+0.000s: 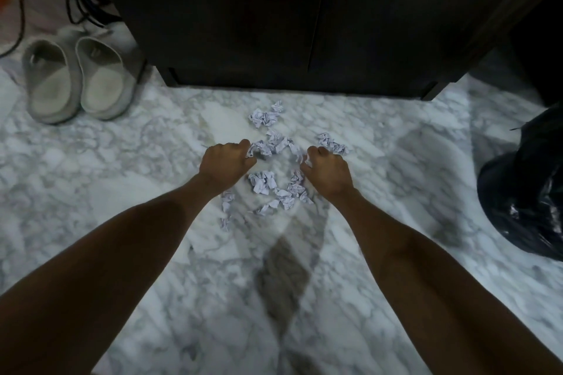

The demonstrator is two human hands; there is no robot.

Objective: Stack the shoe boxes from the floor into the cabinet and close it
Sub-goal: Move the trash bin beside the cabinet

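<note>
on the marble floor (pixel 122 192), both hands' fingers pinch crumpled paper (pixel 268 146) before the closed cabinet (pixel 304 24).

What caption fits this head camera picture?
Both hands, left hand and right hand, gather crumpled paper before a closed cabinet.

Both my arms reach forward and down, bare to the elbow.
My left hand (pixel 227 161) is curled into a loose fist, knuckles up; my right hand (pixel 327 172) is curled the same way, fingers tucked under, well apart from the left.
</note>
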